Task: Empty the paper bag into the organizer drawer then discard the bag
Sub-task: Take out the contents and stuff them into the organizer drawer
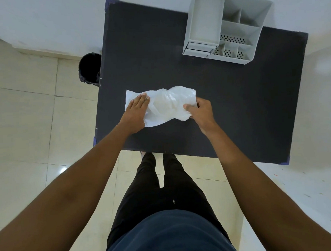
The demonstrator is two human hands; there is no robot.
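**Paper bag: one, lying on the tabletop under both hands**

Paper bag [167,106]: one item, white, crumpled, lying lengthwise across the middle of the dark tabletop [226,107]. Its left portion is flat; its right portion is bunched and puffed. Contents cannot be made out.

Hands: two, both bare, both on the bag.
- Left hand [135,113]: grip apart, palm down, fingers [141,99] extended side by side and pressed flat on the bag's left portion. It pins the bag and closes around nothing.
- Right hand [200,110]: grip together on the bag's right end, thumb on top of the paper and the other fingers curled around the bag's edge, mostly hidden behind it.

Organizer [226,27]: one unit, pale grey, standing at the far right of the tabletop, well apart from the bag. Counted from above: one long tray compartment on the left, two compartments at the far right, one wide compartment with a perforated floor, and three small perforated cells along the near edge. One drawer [197,48] sits at the near left corner beneath the long tray; whether it is slightly drawn out cannot be told.

Bin [90,69]: one, dark, round, on the tiled floor [28,122] just beside the tabletop's left edge.

Person: two bare forearms, dark trousers, standing at the near edge of the tabletop.
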